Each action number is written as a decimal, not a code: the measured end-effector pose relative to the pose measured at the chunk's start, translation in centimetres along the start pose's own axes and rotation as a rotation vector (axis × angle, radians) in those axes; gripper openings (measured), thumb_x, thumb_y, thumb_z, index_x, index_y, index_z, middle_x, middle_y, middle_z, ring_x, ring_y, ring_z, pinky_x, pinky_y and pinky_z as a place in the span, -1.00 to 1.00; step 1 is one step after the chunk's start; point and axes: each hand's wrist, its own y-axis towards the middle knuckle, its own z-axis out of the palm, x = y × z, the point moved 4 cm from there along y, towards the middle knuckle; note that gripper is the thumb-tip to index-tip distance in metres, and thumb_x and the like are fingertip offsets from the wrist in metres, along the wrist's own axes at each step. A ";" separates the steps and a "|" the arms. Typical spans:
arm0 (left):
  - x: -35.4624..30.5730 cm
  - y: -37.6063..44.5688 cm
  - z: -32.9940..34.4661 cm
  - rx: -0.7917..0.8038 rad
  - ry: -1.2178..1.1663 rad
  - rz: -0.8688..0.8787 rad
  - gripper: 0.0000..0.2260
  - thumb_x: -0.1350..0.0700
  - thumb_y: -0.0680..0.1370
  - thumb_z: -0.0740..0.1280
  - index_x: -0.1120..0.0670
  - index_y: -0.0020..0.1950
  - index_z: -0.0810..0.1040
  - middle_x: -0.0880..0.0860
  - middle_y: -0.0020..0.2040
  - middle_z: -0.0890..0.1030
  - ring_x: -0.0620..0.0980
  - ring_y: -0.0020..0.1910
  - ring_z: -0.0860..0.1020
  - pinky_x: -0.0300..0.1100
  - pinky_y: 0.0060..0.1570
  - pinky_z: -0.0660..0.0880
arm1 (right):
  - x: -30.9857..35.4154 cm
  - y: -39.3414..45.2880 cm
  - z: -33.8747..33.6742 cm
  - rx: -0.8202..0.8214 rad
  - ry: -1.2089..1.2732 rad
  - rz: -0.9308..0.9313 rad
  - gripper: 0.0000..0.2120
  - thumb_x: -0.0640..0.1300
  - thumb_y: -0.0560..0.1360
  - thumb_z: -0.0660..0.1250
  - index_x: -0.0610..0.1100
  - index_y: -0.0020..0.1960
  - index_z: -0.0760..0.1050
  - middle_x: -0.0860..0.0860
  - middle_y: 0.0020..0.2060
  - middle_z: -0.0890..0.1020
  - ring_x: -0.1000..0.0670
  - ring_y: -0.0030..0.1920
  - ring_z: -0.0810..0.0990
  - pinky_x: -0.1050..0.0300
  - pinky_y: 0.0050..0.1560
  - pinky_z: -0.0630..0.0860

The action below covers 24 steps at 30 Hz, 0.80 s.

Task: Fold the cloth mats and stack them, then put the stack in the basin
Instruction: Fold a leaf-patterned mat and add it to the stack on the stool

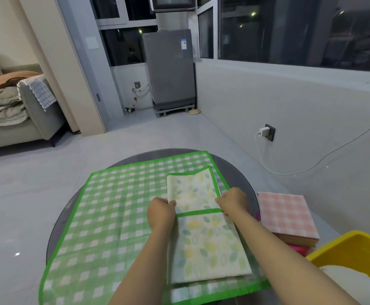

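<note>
Head cam, 1 frame. Round dark glass table (241,172), 1 large green-check mat (113,205) spread flat over most of it, green border all round.

On top of check mat, R half: 1 leaf-print mat (206,245), cream w/ yellow + green leaves, green trim. Already folded into a long strip running near-to-far; far part doubled back, so a green trim band crosses the strip between the hands.

Hands: 2, both on leaf-print mat at the fold line. Left hand (160,213) curled, thumb + fingers pinching L edge of the strip. Right hand (233,202) curled, pinching R edge by the green band. Both forearms reach in from the near edge.

R of table, just beside its rim: 1 stack of folded mats (289,219), top one pink check; at least 2 more layers below (brownish, then bright pink), exact count can't tell.

Near R corner: 1 yellow basin (344,245), only part in view, something white inside, can't tell what. Basin near the stack, not touching as far as visible.

Bkgd: 1 grey washing machine (168,69), 1 sofa (14,111), 1 wall charger (264,130) w/ white cable.
</note>
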 end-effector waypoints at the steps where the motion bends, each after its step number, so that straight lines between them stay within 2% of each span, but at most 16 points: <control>1: 0.1 -0.1 -0.1 0.001 -0.045 -0.014 -0.80 0.01 0.47 0.39 0.14 -0.10 0.59 0.10 -0.23 0.66 0.11 -0.19 0.62 -0.10 -0.19 0.55 | -0.1 0.0 0.0 0.003 0.029 0.005 -0.84 -0.13 0.42 0.43 -0.23 -0.19 0.59 -0.15 -0.32 0.65 -0.14 -0.28 0.63 0.12 -0.23 0.55; 4: 0.5 -0.7 -0.4 0.040 -0.312 -0.083 -0.87 0.07 0.49 0.39 0.12 -0.14 0.53 0.06 -0.37 0.63 0.03 -0.36 0.60 -0.03 -0.15 0.61 | -0.6 0.0 -0.1 0.022 0.261 0.038 -0.91 -0.17 0.44 0.42 -0.18 -0.17 0.55 -0.12 -0.39 0.61 -0.10 -0.40 0.57 -0.01 -0.15 0.60; 6: 0.5 -1.2 -0.7 0.082 -0.477 -0.112 -0.89 0.14 0.50 0.39 0.15 -0.14 0.51 0.09 -0.36 0.61 -0.01 -0.45 0.54 -0.11 -0.27 0.60 | -1.0 -0.1 -0.3 0.056 0.439 0.061 -0.90 -0.22 0.44 0.43 -0.20 -0.18 0.52 -0.09 -0.42 0.58 -0.03 -0.45 0.52 0.09 -0.27 0.59; 9: 0.4 -1.9 -1.5 0.137 -0.592 -0.088 -0.90 0.13 0.53 0.36 0.16 -0.11 0.52 0.14 -0.30 0.61 -0.03 -0.44 0.54 -0.27 -0.46 0.50 | -1.3 -0.4 -0.7 0.131 0.596 0.037 -0.91 -0.28 0.45 0.41 -0.25 -0.19 0.52 -0.11 -0.38 0.58 0.00 -0.42 0.54 0.28 -0.45 0.55; 10: 0.4 -2.1 -1.8 0.157 -0.607 -0.077 -0.87 0.09 0.54 0.34 0.15 -0.11 0.53 0.15 -0.29 0.62 -0.02 -0.43 0.55 -0.27 -0.44 0.50 | -1.4 -0.4 -0.8 0.159 0.622 0.030 -0.92 -0.28 0.46 0.39 -0.24 -0.19 0.52 -0.12 -0.37 0.58 -0.01 -0.40 0.55 0.29 -0.44 0.56; 13: 0.7 -2.5 -2.3 0.220 -0.699 -0.101 -0.79 0.02 0.59 0.25 0.14 -0.11 0.52 0.14 -0.30 0.65 0.02 -0.38 0.59 -0.13 -0.22 0.55 | -1.8 -0.3 -1.0 0.224 0.642 0.026 -0.87 -0.19 0.54 0.30 -0.26 -0.10 0.54 -0.12 -0.33 0.60 -0.04 -0.35 0.58 0.17 -0.23 0.60; 16: 0.9 -2.7 -2.6 0.297 -0.840 -0.149 -0.71 0.04 0.64 0.14 0.19 -0.14 0.48 0.06 -0.45 0.64 0.00 -0.39 0.62 -0.12 -0.19 0.57 | -2.0 -0.5 -1.3 0.294 0.776 0.045 -0.72 -0.13 0.61 0.17 -0.30 -0.13 0.51 -0.17 -0.28 0.59 -0.09 -0.29 0.58 0.14 -0.27 0.59; 18: 1.0 -2.9 -2.9 0.324 -0.867 -0.147 -0.66 0.04 0.65 0.10 0.21 -0.19 0.46 0.07 -0.45 0.63 0.04 -0.34 0.62 -0.12 -0.19 0.56 | -2.1 -0.7 -1.5 0.327 0.848 0.040 -0.66 -0.12 0.63 0.12 -0.33 -0.15 0.50 -0.20 -0.26 0.59 -0.12 -0.25 0.58 0.10 -0.22 0.57; 21: 1.4 -3.0 -3.2 0.341 -0.791 -0.101 -0.63 0.02 0.65 0.09 0.21 -0.21 0.47 0.14 -0.35 0.65 0.07 -0.31 0.59 -0.13 -0.21 0.53 | -2.2 -1.0 -1.7 0.349 0.874 0.022 -0.64 -0.12 0.63 0.11 -0.41 -0.03 0.50 -0.24 -0.21 0.59 -0.14 -0.23 0.59 0.06 -0.13 0.56; 23: 1.6 -3.1 -3.5 0.329 -0.699 -0.039 -0.63 0.03 0.64 0.10 0.23 -0.20 0.51 0.18 -0.27 0.63 0.03 -0.34 0.57 -0.21 -0.29 0.51 | -2.4 -1.1 -1.8 0.340 0.817 0.014 -0.66 -0.12 0.62 0.14 -0.39 0.01 0.54 -0.24 -0.14 0.61 -0.12 -0.22 0.61 0.11 -0.16 0.58; 24: 1.6 -3.4 -3.7 0.323 -0.661 0.004 -0.62 0.04 0.64 0.11 0.25 -0.19 0.54 0.17 -0.26 0.62 0.02 -0.34 0.56 -0.24 -0.31 0.50 | -2.6 -1.2 -1.9 0.330 0.743 0.004 -0.64 -0.10 0.62 0.14 -0.34 -0.05 0.59 -0.25 -0.13 0.63 -0.11 -0.21 0.61 0.11 -0.14 0.58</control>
